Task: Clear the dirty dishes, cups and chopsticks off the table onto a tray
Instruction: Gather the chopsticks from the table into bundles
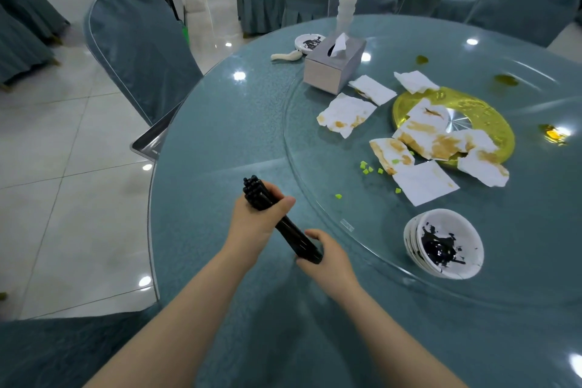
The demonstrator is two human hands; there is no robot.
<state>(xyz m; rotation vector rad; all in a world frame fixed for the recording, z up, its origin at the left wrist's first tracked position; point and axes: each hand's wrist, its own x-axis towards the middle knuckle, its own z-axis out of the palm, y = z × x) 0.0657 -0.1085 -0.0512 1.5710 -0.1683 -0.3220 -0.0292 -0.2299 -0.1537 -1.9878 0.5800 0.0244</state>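
My left hand grips a bundle of black chopsticks near its far end, above the near part of the round table. My right hand holds the bundle's near end. A stack of white bowls smeared with dark sauce sits tilted on the glass turntable at the right. A tall stack of white cups stands at the far side. A small white dish and white spoons lie beside it. A metal tray's corner shows at the table's left edge.
A grey tissue box stands on the turntable. Several stained napkins and green food bits lie around a yellow centre plate. Covered chairs surround the table; tiled floor lies to the left.
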